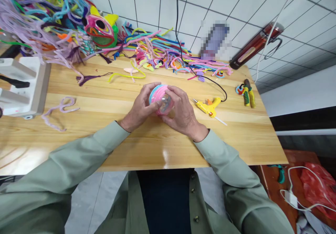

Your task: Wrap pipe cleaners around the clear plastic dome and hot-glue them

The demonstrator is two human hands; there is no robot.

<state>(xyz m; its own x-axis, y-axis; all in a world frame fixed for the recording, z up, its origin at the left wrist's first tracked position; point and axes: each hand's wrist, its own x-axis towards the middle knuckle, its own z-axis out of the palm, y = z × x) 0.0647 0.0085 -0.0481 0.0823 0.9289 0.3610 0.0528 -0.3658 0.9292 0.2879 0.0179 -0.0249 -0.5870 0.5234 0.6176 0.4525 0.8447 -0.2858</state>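
Note:
Between my two hands is a round clear plastic piece wrapped in pink and blue pipe cleaners (158,94), held just above the middle of the table. My left hand (144,104) grips its left side, the thumb lying across the front. Around the right side curl the fingers of my right hand (181,111). The clear, shiny part faces me; its far side is hidden. A yellow hot glue gun (209,106) with a glue stick in its back lies just right of my right hand.
Bundles of pipe cleaners (157,47) line the wall, beside a colourful animal-face figure (101,27). A white power strip (25,87) and a loose lilac pipe cleaner (61,106) lie left. Pliers (249,93) and a brown flask (256,45) are right. The glue gun's black cord (181,48) hangs down.

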